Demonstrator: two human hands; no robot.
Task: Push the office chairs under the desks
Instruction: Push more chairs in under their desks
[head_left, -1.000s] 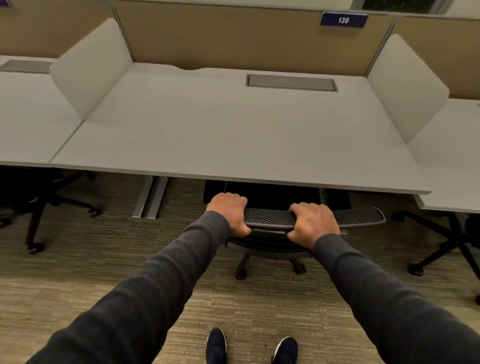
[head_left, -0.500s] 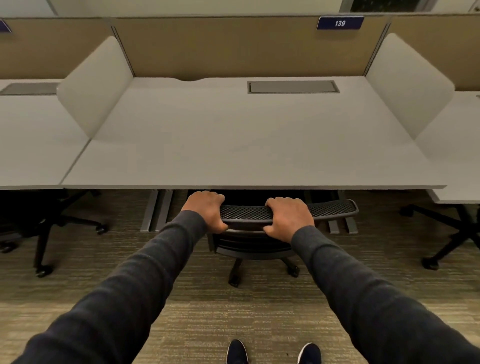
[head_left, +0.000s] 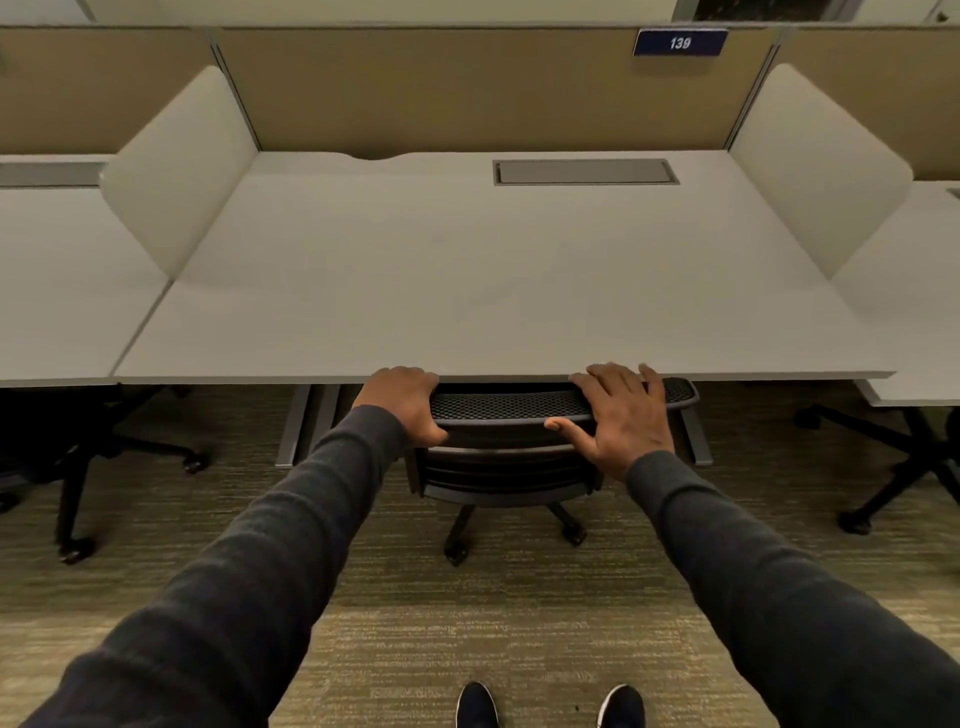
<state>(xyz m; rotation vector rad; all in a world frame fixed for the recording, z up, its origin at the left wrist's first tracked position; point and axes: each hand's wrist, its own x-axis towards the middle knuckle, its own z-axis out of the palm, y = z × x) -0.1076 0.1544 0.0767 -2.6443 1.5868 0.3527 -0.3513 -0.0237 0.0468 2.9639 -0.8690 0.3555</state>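
Black mesh-back office chair (head_left: 519, 441) sits dead center in front of me, top rail of its backrest right at the front edge of the bench (head_left: 467, 291), seat hidden beneath it, wheeled base partly showing on the carpet (head_left: 467, 623). Step in hand, as I judge it: end of the push on this chair, pretty much tucked. My left hand (head_left: 402, 400) is curled around the left end of the top rail, fingers over the far side, thumb on the near side, firm grip. My right hand (head_left: 623, 415) lies flat on the rail's right part, fingers spread wide and pointing toward the bench, thumb out along the near edge; it touches the rail but isn't wrapped around it, looks like it's letting go or just pressing. Fingertips of both hands are just at the bench edge, so pushing farther risks pinching them. Next move probably: release both hands, pull arms away, turn to another chair. Neighbor chairs show at far left (head_left: 78, 467) and far right (head_left: 909, 457), bases poking out from under adjoining benches. Blue tag 139 (head_left: 679, 42) on the partition behind.
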